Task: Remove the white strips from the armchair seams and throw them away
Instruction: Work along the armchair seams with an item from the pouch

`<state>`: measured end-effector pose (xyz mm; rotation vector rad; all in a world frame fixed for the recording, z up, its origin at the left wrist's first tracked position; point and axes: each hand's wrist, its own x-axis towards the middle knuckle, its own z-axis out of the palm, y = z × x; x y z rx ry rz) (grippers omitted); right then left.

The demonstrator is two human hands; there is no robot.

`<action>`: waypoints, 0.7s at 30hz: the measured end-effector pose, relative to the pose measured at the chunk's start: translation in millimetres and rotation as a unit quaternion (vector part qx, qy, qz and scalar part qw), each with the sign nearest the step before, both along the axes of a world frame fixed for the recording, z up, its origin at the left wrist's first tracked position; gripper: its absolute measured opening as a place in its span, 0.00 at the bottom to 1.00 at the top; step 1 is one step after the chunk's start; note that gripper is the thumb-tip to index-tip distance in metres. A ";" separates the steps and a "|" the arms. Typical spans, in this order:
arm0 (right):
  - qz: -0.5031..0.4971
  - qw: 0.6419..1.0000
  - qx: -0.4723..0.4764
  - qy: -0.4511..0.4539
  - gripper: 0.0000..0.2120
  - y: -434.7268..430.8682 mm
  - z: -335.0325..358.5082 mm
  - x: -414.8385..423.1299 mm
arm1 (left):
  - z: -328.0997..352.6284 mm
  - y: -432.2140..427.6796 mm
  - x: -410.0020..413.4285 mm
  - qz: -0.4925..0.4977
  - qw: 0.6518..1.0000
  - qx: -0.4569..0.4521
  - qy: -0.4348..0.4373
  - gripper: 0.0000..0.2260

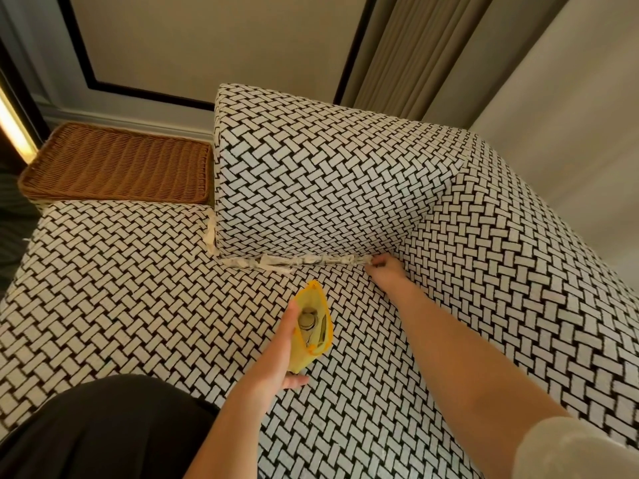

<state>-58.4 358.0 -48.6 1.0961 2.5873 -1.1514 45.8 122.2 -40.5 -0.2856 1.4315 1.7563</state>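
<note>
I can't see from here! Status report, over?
Left hand holds yellow bag. Right hand at white strip end, grip unclear. Strip lies in armchair seam. Nothing blocking it.

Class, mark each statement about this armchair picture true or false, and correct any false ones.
1. The left hand holds a yellow bag. True.
2. The right hand is lifted well away from the armchair. False: its fingers are at the right end of the white strip in the seam.
3. A white strip lies in the seam below the back cushion. True.
4. The yellow bag is empty. False: pale contents show inside it.
</note>
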 end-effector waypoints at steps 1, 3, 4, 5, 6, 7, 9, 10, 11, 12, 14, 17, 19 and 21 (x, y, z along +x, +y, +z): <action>0.007 1.000 0.002 -0.004 0.11 -0.1 0.0 1.4 | 0.7 0.1 0.2 0.001 1.000 0.000 0.001 0.45; 0.019 1.000 0.001 -0.013 0.11 -3.1 2.6 5.0 | 2.2 -0.3 0.9 0.002 1.000 -0.002 0.002 0.45; 0.023 1.000 -0.003 -0.019 0.10 -4.5 4.0 6.6 | 2.2 -0.5 1.3 0.003 1.000 -0.003 0.003 0.46; 0.027 0.999 -0.006 -0.029 0.10 -5.2 4.7 8.3 | 2.3 -0.2 1.6 0.004 1.000 -0.004 0.004 0.46; 0.031 0.999 -0.006 -0.035 0.09 -5.4 6.1 10.8 | 3.0 -0.2 2.3 0.006 1.000 -0.005 0.004 0.46; 0.034 0.999 -0.008 -0.040 0.08 -6.3 9.3 14.3 | 4.1 -0.2 3.1 0.009 1.000 -0.006 0.004 0.46; 0.041 0.998 -0.022 -0.052 0.05 -7.8 14.4 22.7 | 7.5 -0.3 4.7 0.014 1.000 -0.003 0.003 0.45; 0.047 0.997 -0.025 -0.060 0.06 -8.3 16.3 27.2 | 9.3 -0.6 5.9 0.015 1.000 -0.001 0.004 0.44; 0.056 0.996 -0.024 -0.064 0.07 -8.6 17.0 31.6 | 11.5 -0.8 6.8 0.018 1.000 -0.001 0.006 0.42; 0.064 0.996 -0.015 -0.060 0.08 -9.7 16.7 36.1 | 13.8 -1.4 8.3 0.021 1.000 0.000 0.008 0.40; 0.084 0.996 0.010 -0.038 0.04 -14.7 16.3 46.3 | 18.8 -1.5 11.5 0.031 0.999 0.004 0.011 0.35; 0.116 0.992 0.049 0.004 0.08 -28.8 12.9 68.1 | 24.8 -0.6 20.3 0.056 0.998 0.025 0.007 0.30; 0.118 0.992 -0.005 0.048 0.10 -43.4 10.7 86.6 | 24.9 1.1 31.0 0.073 0.997 0.040 0.006 0.32; 0.094 0.987 -0.091 0.097 0.12 -60.1 11.9 105.9 | 24.0 4.2 43.0 0.093 0.995 0.048 0.008 0.32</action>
